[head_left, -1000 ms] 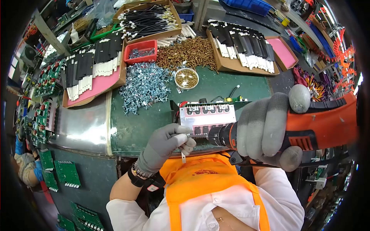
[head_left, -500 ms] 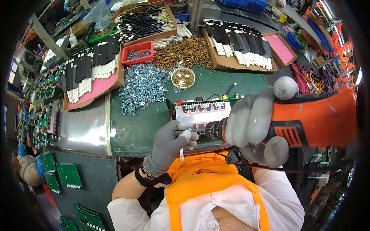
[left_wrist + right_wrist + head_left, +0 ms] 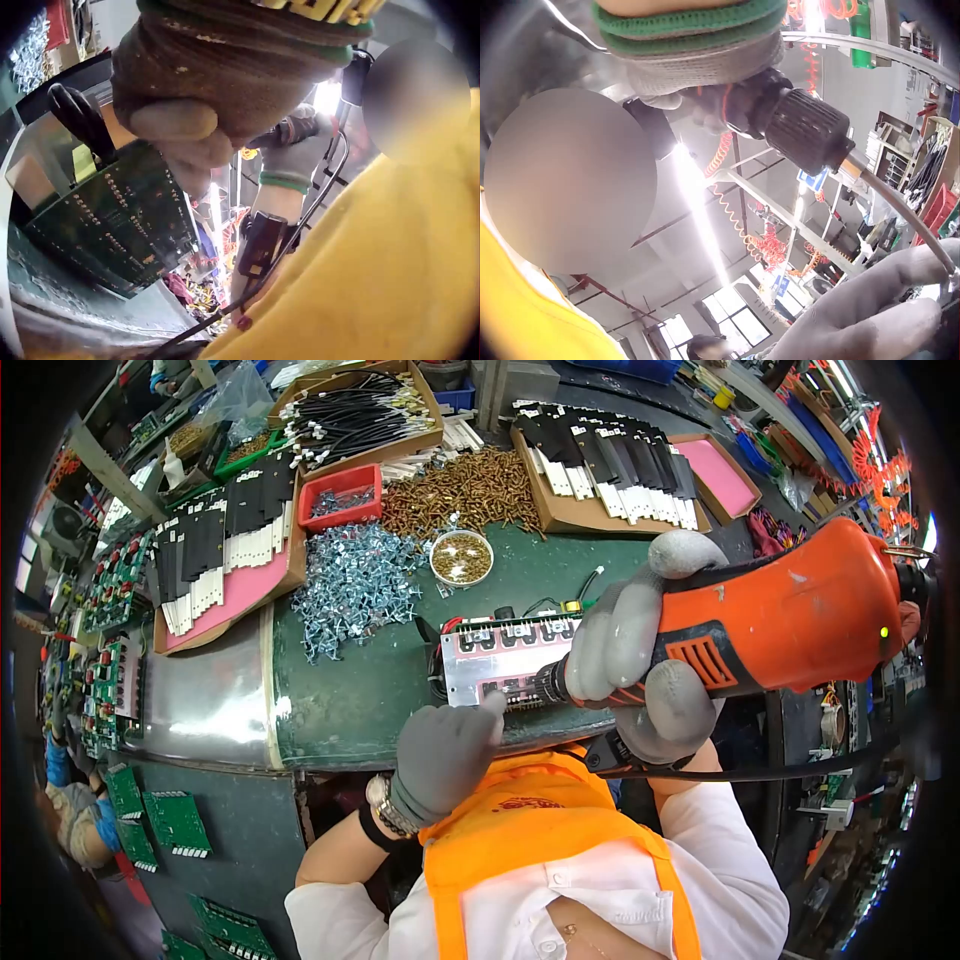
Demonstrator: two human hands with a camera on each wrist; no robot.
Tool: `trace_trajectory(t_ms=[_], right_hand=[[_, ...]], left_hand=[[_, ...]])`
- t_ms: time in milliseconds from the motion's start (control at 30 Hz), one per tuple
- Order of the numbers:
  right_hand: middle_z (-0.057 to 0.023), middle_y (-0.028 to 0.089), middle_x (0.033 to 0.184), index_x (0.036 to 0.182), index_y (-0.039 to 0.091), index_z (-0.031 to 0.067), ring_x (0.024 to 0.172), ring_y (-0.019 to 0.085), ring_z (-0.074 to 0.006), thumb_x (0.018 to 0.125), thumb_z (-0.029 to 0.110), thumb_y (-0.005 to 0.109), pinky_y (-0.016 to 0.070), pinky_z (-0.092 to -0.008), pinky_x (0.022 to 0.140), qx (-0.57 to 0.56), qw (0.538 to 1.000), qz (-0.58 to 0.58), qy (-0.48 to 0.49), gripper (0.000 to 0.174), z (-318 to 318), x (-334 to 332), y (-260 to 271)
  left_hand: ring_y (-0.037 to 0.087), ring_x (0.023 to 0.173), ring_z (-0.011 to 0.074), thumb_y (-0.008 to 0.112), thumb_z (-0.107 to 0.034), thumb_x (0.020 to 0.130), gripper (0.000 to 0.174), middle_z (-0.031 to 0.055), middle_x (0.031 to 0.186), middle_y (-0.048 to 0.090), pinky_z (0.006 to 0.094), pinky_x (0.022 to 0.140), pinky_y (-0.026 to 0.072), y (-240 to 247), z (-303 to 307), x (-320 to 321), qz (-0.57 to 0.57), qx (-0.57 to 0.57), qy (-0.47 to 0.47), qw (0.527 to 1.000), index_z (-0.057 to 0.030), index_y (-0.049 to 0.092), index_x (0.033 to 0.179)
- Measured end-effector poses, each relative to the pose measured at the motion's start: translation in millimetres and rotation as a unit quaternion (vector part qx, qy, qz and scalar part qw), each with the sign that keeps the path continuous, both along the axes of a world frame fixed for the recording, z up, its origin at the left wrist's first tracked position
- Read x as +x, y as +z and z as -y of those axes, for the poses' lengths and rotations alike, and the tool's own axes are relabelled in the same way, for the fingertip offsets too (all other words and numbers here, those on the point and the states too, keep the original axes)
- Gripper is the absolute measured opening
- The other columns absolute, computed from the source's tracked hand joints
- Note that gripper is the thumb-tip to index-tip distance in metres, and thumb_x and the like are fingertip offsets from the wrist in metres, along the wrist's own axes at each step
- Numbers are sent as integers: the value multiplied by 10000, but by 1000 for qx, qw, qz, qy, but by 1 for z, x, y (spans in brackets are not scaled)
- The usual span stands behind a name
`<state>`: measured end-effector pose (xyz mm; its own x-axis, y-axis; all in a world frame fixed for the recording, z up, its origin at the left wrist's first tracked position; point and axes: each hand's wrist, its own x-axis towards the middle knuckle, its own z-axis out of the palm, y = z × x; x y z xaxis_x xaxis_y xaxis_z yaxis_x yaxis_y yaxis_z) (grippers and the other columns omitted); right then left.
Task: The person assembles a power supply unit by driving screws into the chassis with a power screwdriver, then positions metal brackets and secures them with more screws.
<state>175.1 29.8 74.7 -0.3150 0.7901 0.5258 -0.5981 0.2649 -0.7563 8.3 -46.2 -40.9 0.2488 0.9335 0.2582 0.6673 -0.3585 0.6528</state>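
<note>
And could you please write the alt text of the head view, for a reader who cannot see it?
A gloved person holds an orange power drill in the right grip, aimed at a silvery plate; the left grip is curled near the plate. Behind, on a green workbench, lie silvery pieces and brass-colored pieces in heaps.

- Straight before you on the counter [image 3: 340,725] lies the circuit board [image 3: 490,670]; your left hand [image 3: 445,752] is at its near-left side.
- The drill [image 3: 790,610], in your right hand [image 3: 640,650], comes in from the board's right.
- Behind the board stands a dish [image 3: 434,563]: clip heap [image 3: 355,585] left of it, screw heap [image 3: 470,490] behind it.
- Behind the clips: a small bin [image 3: 340,517], then the cable carton [image 3: 420,442].
- Left of the clips, one strip carton [image 3: 298,555]; right of the screws, another carton [image 3: 575,522].
- Farther left of you, loose boards [image 3: 178,823].
</note>
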Motion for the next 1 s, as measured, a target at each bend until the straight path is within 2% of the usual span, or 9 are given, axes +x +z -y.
trace_trajectory(t_ms=[67,100,167,200,267,500,700,867,1000], right_hand=[[-5,556,742,1368,331,71,560,538,-149,805,216,749,466,-306,512,-20,999,1,-35,716,5,-2,1],[-5,556,742,1368,331,71,560,538,-149,805,216,749,466,-306,512,-22,999,3,-34,716,3,4,0],[-11,551,731,1372,321,61,552,538,-151,811,197,744,478,-306,520,31,995,95,-13,716,-2,18,-5],[-11,551,731,1372,321,61,552,538,-151,811,197,744,478,-306,520,29,995,96,-10,716,-3,13,-11],[-23,557,723,1373,313,40,539,538,-151,825,168,725,480,-308,515,63,996,-64,27,697,-4,-4,-21],[-47,581,728,1369,299,-6,518,537,-161,817,151,729,486,-323,506,70,993,96,7,717,0,7,5],[-83,603,747,1374,301,19,537,560,-215,774,79,761,483,-356,500,126,972,64,190,759,-25,-1,8],[-112,622,763,1379,302,39,553,580,-261,738,19,787,481,-384,496,169,924,40,341,804,-44,-9,12],[-114,607,718,1282,345,33,527,562,-253,744,31,789,469,-380,486,111,958,79,253,698,-23,-1,13]], left_hand=[[602,788,219,663,-196,798,396,74,960,608,359,666,455,3,7,6,-120,210,15,970,-93,583,1173],[602,788,219,663,-196,798,396,74,960,608,359,666,455,0,12,12,-119,208,17,971,-93,583,1173],[547,915,206,650,-287,790,455,78,1148,537,353,751,426,-10,19,25,-162,162,73,971,-105,581,1201],[527,914,208,634,-331,798,497,89,1152,529,349,739,425,-19,19,27,-167,172,76,968,-98,572,1233],[529,910,207,634,-330,797,493,87,1146,533,347,736,423,-22,19,32,-175,181,89,964,-100,574,1230],[527,886,195,626,-331,803,467,90,1153,531,338,714,417,-25,19,35,-179,200,117,956,-104,580,1208],[522,844,195,622,-309,806,420,107,1094,544,339,692,409,-30,15,43,-180,221,122,951,-95,589,1166],[517,816,182,623,-291,807,360,104,1057,552,327,662,402,-28,10,42,-182,226,114,950,-90,599,1105],[494,744,164,627,-269,799,277,109,1014,567,307,614,388,-31,12,44,-192,237,119,945,-89,607,1009]])
